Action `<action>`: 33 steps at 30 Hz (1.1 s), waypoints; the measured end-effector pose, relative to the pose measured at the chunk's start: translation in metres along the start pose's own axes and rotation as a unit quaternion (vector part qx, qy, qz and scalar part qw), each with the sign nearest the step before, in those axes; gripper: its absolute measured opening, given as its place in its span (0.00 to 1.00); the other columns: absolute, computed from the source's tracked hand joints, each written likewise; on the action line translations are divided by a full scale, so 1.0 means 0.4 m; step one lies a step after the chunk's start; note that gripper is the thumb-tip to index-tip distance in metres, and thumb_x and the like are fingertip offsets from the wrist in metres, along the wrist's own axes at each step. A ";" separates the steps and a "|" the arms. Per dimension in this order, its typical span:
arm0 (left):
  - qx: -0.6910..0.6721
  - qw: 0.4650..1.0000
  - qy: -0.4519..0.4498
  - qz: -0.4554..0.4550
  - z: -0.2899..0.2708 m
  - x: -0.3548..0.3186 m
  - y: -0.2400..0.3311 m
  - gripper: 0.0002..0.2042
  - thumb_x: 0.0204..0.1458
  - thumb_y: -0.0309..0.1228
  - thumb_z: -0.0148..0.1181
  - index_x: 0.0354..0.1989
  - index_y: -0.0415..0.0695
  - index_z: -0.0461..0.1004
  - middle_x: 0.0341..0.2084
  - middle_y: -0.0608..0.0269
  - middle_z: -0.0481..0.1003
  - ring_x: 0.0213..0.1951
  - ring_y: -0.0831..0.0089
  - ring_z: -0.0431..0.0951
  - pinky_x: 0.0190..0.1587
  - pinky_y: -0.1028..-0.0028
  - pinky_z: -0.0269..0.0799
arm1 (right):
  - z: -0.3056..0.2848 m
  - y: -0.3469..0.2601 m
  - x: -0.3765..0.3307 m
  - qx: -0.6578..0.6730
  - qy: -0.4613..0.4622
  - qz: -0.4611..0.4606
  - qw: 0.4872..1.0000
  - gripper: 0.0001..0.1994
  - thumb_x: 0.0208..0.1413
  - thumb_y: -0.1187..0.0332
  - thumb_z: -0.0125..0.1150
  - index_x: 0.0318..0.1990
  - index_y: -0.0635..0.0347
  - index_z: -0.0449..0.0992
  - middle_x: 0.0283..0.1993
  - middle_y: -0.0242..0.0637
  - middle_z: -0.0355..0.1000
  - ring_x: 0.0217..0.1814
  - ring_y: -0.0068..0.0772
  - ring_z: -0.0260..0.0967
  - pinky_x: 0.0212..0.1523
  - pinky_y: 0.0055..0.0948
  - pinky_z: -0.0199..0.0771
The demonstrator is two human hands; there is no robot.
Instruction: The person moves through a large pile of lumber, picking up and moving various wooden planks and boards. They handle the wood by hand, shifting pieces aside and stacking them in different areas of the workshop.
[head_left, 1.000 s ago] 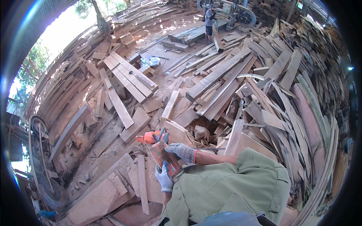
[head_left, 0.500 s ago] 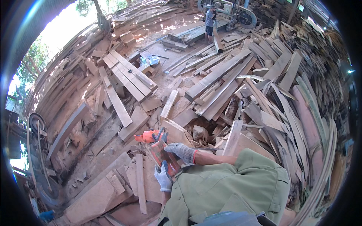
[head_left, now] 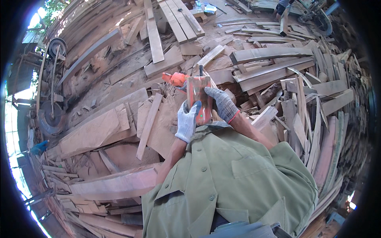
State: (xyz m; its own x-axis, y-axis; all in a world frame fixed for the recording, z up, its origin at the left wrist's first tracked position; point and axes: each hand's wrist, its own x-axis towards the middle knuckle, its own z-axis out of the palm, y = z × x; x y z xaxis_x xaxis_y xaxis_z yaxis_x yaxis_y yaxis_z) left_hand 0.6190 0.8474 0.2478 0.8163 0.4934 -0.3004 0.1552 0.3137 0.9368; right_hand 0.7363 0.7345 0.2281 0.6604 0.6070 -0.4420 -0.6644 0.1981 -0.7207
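Observation:
A flat, rectangular, reddish container point(head_left: 201, 99) with a glossy see-through look is held up in front of my chest. My left hand point(head_left: 185, 123), in a white and blue work glove, wraps its left edge, thumb across the front face. On the opposite edge, my right hand point(head_left: 223, 104), in a grey knit glove, grips with the fingers over the upper right side. What is inside the container cannot be made out. Just beyond it lies an orange power tool point(head_left: 174, 79), seemingly a chainsaw, partly hidden behind my left hand and the container.
Sawn planks point(head_left: 274, 55) and offcuts pile up to the right. Long boards point(head_left: 178, 20) lie ahead, and a thick slab point(head_left: 91, 131) is at left. A machine with large wheels point(head_left: 51, 115) stands far left. Another person point(head_left: 282, 8) is at the top right.
My view has swung downward and to the right. The container, tilted before, is now more upright before my chest, with both hands still on it.

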 end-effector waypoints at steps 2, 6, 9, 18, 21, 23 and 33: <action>0.008 1.000 0.002 0.002 0.003 0.001 -0.002 0.17 0.54 0.33 0.62 0.47 0.35 0.72 0.34 0.66 0.76 0.34 0.82 0.72 0.38 0.79 0.69 | -0.001 0.000 0.003 -0.006 -0.007 0.002 1.000 0.14 0.56 0.60 0.60 0.44 0.61 0.77 0.39 0.33 0.76 0.38 0.25 0.73 0.41 0.27 0.74; 0.065 0.998 -0.004 0.025 -0.003 0.000 -0.022 0.15 0.54 0.32 0.61 0.46 0.36 0.72 0.34 0.66 0.75 0.34 0.81 0.72 0.38 0.78 0.69 | -0.002 0.018 0.003 -0.041 0.022 -0.004 0.999 0.10 0.55 0.63 0.61 0.39 0.58 0.78 0.36 0.30 0.75 0.35 0.21 0.71 0.39 0.24 0.72; 0.057 0.998 -0.016 0.032 -0.009 0.000 -0.038 0.14 0.55 0.32 0.60 0.45 0.36 0.73 0.35 0.65 0.75 0.35 0.80 0.71 0.39 0.76 0.69 | 0.008 0.038 0.002 -0.044 0.059 -0.045 0.996 0.10 0.55 0.65 0.61 0.39 0.61 0.79 0.35 0.31 0.76 0.36 0.23 0.72 0.42 0.26 0.73; 0.012 1.000 -0.019 -0.008 -0.014 0.024 -0.088 0.13 0.55 0.33 0.60 0.41 0.35 0.74 0.33 0.66 0.74 0.32 0.81 0.69 0.35 0.76 0.68 | 0.022 0.036 0.008 0.001 0.108 0.029 0.994 0.11 0.52 0.66 0.63 0.40 0.62 0.77 0.36 0.36 0.77 0.35 0.29 0.74 0.38 0.29 0.75; 0.023 0.999 -0.026 0.003 -0.019 0.026 -0.108 0.13 0.55 0.34 0.60 0.40 0.35 0.74 0.32 0.66 0.74 0.32 0.80 0.69 0.35 0.76 0.67 | 0.011 0.048 0.008 0.006 0.113 0.049 0.992 0.09 0.53 0.66 0.63 0.37 0.62 0.78 0.34 0.35 0.76 0.33 0.28 0.74 0.36 0.29 0.75; 0.054 0.998 -0.019 -0.001 -0.024 0.029 -0.117 0.14 0.54 0.34 0.61 0.40 0.34 0.74 0.31 0.65 0.74 0.31 0.80 0.69 0.34 0.75 0.67 | 0.001 0.061 0.014 0.025 0.099 0.042 0.994 0.08 0.53 0.66 0.62 0.36 0.61 0.78 0.33 0.35 0.76 0.33 0.28 0.74 0.35 0.29 0.75; 0.043 0.999 -0.011 -0.023 -0.012 0.074 -0.142 0.13 0.54 0.33 0.60 0.37 0.32 0.74 0.29 0.63 0.75 0.30 0.79 0.71 0.31 0.75 0.67 | -0.049 0.085 0.088 -0.123 0.166 0.064 0.976 0.16 0.49 0.58 0.67 0.39 0.61 0.78 0.35 0.35 0.76 0.34 0.28 0.72 0.36 0.28 0.72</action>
State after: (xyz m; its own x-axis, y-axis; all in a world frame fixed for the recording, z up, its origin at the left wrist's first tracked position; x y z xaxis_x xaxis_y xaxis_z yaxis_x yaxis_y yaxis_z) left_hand 0.6317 0.8483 0.1848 0.8184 0.4622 -0.3414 0.2401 0.2647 0.9340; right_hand 0.7437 0.7474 0.1776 0.6824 0.3228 -0.6558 -0.6710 -0.0791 -0.7372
